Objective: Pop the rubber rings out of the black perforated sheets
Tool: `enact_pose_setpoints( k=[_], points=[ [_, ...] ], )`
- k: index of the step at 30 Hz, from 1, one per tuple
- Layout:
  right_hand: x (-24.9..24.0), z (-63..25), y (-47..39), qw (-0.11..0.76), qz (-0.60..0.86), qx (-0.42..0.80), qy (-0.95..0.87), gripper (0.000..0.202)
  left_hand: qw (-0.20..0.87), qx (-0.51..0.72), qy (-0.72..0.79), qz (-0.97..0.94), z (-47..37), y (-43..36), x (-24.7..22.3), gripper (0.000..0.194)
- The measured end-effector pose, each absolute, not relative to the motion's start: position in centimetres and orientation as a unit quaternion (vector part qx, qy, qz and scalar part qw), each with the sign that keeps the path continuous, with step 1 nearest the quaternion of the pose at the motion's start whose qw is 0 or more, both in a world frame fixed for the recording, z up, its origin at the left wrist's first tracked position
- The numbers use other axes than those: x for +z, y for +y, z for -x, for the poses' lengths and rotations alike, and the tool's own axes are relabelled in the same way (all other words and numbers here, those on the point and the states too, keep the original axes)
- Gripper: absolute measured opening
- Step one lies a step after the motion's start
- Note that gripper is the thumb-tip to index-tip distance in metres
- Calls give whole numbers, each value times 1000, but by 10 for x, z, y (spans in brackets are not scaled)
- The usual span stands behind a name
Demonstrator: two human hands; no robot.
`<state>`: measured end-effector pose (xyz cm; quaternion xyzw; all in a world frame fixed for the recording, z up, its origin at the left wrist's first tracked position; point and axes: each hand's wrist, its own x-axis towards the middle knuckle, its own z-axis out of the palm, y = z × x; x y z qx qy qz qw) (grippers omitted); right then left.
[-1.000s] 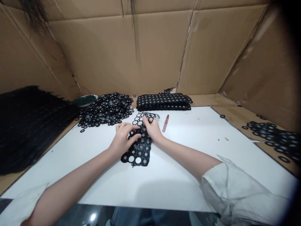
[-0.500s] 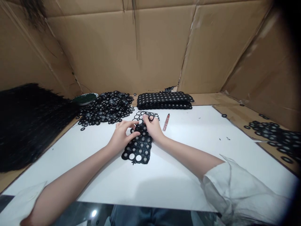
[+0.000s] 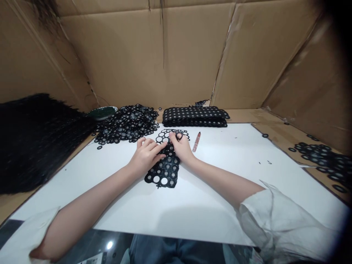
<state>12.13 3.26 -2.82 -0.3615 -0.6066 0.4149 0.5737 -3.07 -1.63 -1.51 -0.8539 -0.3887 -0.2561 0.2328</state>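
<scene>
Misalignment may occur if uneven pressure from the left hand [image 3: 145,154], digits parted without visible hold, or the curled right hand [image 3: 182,148], contents unclear, shifts the flat black joined-ring panel [image 3: 165,168] on the white tabletop [image 3: 225,148].

Loose off-white sleeves [image 3: 277,216], creased, ending near elbows; forearms [image 3: 93,194] bare; dark blue garment [image 3: 176,250] over lap.

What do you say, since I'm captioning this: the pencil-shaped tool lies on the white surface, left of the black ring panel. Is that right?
Not quite: the head view shows the pencil-shaped tool on the white surface to the right of the black ring panel, not the left.
</scene>
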Motion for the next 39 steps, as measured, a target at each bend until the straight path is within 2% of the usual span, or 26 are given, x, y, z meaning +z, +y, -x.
enact_pose_setpoints(
  k=[9, 12, 20, 26, 33, 39],
  points=[
    [-35, -120, 36, 553, 395, 446, -582, 38, 199, -244, -423, 850, 24, -21, -11, 21],
    [-36, -119, 37, 542, 403, 447, -586, 38, 184, -228, -461, 838, 20, -24, -10, 25],
    [-43, -119, 43, 506, 457, 419, -599, 36, 212, -203, -473, 831, 14, -23, -19, 19],
    [-43, -123, 46, 500, 497, 374, -602, 36, 245, -298, -411, 826, 14, -24, -18, 16],
    [-42, -126, 48, 507, 500, 369, -598, 32, 178, -451, -355, 799, 11, -47, -2, 25],
    [-34, -124, 43, 518, 451, 447, -573, 34, 85, -315, -365, 872, 7, -44, -6, 17]
  ],
)
